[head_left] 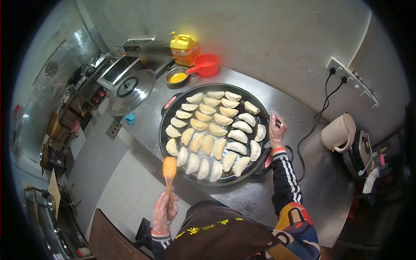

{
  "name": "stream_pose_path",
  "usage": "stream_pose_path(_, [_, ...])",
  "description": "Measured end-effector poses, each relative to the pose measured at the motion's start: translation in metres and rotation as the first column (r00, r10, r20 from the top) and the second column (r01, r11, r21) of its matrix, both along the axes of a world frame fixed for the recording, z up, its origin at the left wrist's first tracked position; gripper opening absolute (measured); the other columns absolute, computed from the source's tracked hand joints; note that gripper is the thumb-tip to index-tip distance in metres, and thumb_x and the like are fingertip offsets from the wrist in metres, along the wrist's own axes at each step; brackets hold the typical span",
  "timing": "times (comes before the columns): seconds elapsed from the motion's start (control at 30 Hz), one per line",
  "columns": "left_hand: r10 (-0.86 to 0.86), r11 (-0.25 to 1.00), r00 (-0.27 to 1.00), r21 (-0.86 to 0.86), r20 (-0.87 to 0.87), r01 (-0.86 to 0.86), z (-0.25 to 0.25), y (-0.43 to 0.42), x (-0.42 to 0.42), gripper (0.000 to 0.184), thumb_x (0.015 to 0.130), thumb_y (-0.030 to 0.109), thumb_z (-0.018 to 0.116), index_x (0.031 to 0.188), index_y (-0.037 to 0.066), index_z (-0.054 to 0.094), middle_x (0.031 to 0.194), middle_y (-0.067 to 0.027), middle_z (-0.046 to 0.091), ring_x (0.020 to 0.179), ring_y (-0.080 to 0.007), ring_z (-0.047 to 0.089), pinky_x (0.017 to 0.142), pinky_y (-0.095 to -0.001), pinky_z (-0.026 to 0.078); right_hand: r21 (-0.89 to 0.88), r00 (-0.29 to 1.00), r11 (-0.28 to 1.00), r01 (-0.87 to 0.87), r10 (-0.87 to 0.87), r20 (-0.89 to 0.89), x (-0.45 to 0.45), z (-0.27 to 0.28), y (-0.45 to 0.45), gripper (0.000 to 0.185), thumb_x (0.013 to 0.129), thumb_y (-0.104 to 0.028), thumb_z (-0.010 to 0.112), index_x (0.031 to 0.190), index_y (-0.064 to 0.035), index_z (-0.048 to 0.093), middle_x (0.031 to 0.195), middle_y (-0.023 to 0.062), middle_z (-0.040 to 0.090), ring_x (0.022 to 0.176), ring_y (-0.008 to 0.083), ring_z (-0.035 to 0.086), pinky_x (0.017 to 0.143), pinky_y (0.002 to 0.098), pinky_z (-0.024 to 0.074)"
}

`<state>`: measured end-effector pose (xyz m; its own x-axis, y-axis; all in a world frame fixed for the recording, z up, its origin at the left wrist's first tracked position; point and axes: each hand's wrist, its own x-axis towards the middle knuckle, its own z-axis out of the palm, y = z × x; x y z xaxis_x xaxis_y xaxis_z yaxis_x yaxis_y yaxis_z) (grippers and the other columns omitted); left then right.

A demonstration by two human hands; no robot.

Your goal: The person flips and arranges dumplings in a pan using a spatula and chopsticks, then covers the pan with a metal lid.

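A large round black pan (264,102) full of pale dumplings stands on the metal table. Some dumplings at its middle look browner than those near the rim. My left hand (164,210), in a clear plastic glove, is closed around the handle of a wooden spatula (170,168), whose blade is upright at the pan's near left rim. At the right rim, my right hand (277,128), also gloved, has its fingers pressed together. A thin dark item seems to extend from it toward the upper right dumpling (251,108); what it is cannot be made out.
Behind the pan are a bowl of yellow liquid (177,78), a red dipper (206,65) and a yellow jug (184,50). A glass lid (132,92) lies at the left. Black cords run from the wall socket (340,71) near a beige kettle (339,132).
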<state>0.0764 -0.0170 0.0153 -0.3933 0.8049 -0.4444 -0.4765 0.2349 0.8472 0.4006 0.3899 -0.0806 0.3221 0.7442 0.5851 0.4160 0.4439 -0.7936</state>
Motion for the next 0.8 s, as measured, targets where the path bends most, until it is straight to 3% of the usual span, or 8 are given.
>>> stream_pose_path(0.2, [-0.04, 0.999, 0.999, 0.018, 0.02, 0.04, 0.01, 0.011, 0.004, 0.036, 0.097, 0.028, 0.05, 0.125, 0.005, 0.047, 0.085, -0.0063, 0.06, 0.048, -0.0102, 0.053, 0.036, -0.019, 0.038, 0.047, 0.998, 0.998, 0.044, -0.046, 0.034, -0.002, -0.005, -0.01, 0.011, 0.086, -0.017, 0.07, 0.087, -0.0066, 0.068, 0.084, 0.0105, 0.07, 0.075, 0.0214, 0.068, 0.067, 0.0311, 0.052])
stream_pose_path(0.3, [-0.044, 0.998, 0.999, 0.049, 0.021, 0.043, 0.007, 0.012, 0.003, 0.036, 0.097, 0.028, 0.051, 0.125, 0.005, 0.047, 0.084, -0.0062, 0.06, 0.048, -0.0102, 0.053, 0.036, -0.0187, 0.038, -0.063, 0.99, 0.998, -0.027, 0.018, -0.138, -0.003, -0.007, -0.001, 0.011, 0.086, -0.016, 0.069, 0.087, -0.0054, 0.067, 0.082, 0.0096, 0.069, 0.074, 0.0192, 0.067, 0.068, 0.0319, 0.052])
stream_pose_path(0.4, [-0.04, 0.998, 0.999, 0.046, 0.021, 0.039, 0.005, 0.007, 0.003, 0.037, 0.097, 0.028, 0.051, 0.125, 0.005, 0.047, 0.084, -0.006, 0.06, 0.048, -0.0102, 0.053, 0.037, -0.0186, 0.039, 0.089, 0.998, 0.995, -0.034, 0.038, -0.047, -0.013, 0.001, -0.003, 0.012, 0.087, -0.015, 0.069, 0.086, -0.0037, 0.066, 0.082, 0.0077, 0.069, 0.073, 0.0157, 0.066, 0.067, 0.0302, 0.0534])
stream_pose_path(0.43, [-0.035, 0.999, 0.999, 0.038, 0.019, 0.034, 0.004, 0.005, 0.003, 0.037, 0.097, 0.028, 0.051, 0.125, 0.005, 0.046, 0.084, -0.006, 0.06, 0.048, -0.0103, 0.053, 0.037, -0.0186, 0.039, 0.014, 0.997, 0.998, -0.069, 0.069, -0.023, -0.012, -0.006, 0.004, 0.013, 0.087, -0.016, 0.069, 0.087, -0.0028, 0.067, 0.083, 0.0064, 0.069, 0.072, 0.0128, 0.065, 0.062, 0.0277, 0.0546])
stream_pose_path(0.53, [-0.015, 0.999, 1.0, 0.031, -0.005, 0.015, 0.005, -0.001, 0.002, 0.037, 0.097, 0.029, 0.051, 0.125, 0.005, 0.046, 0.085, -0.0063, 0.06, 0.048, -0.0104, 0.053, 0.037, -0.0188, 0.04, -0.056, 0.984, 0.998, -0.042, 0.032, -0.176, -0.021, -0.025, 0.022, 0.015, 0.087, -0.017, 0.069, 0.09, -0.003, 0.068, 0.084, 0.0069, 0.069, 0.071, 0.0123, 0.065, 0.058, 0.0257, 0.0548])
stream_pose_path(0.67, [0.023, 0.999, 0.999, 0.033, 0.026, -0.024, 0.0, -0.008, 0.001, 0.037, 0.097, 0.029, 0.051, 0.125, 0.005, 0.046, 0.086, -0.0067, 0.059, 0.047, -0.0108, 0.053, 0.036, -0.0189, 0.04, -0.102, 0.979, 0.993, -0.063, 0.042, -0.199, -0.031, -0.029, 0.03, 0.015, 0.088, -0.016, 0.067, 0.093, -0.0022, 0.069, 0.083, 0.007, 0.068, 0.068, 0.0119, 0.065, 0.059, 0.0242, 0.0552])
stream_pose_path(0.77, [0.041, 0.999, 0.999, 0.03, 0.028, -0.042, 0.001, -0.01, 0.003, 0.037, 0.097, 0.029, 0.05, 0.125, 0.005, 0.045, 0.086, -0.0071, 0.059, 0.047, -0.0111, 0.053, 0.035, -0.0188, 0.039, -0.211, 0.947, 0.966, -0.148, 0.077, -0.31, -0.034, -0.034, 0.037, 0.024, 0.089, -0.023, 0.065, 0.102, -0.0025, 0.069, 0.096, 0.0128, 0.071, 0.084, 0.02, 0.067, 0.074, 0.0316, 0.0535])
stream_pose_path(0.8, [0.044, 0.998, 0.999, 0.035, 0.028, -0.045, 0.0, -0.011, 0.003, 0.037, 0.097, 0.029, 0.05, 0.125, 0.005, 0.045, 0.086, -0.0071, 0.059, 0.047, -0.0111, 0.053, 0.035, -0.0188, 0.039, -0.193, 0.949, 0.971, -0.145, 0.081, -0.306, -0.033, -0.037, 0.04, 0.024, 0.089, -0.022, 0.065, 0.101, -0.0024, 0.069, 0.096, 0.0129, 0.07, 0.084, 0.0195, 0.067, 0.074, 0.0313, 0.0535])
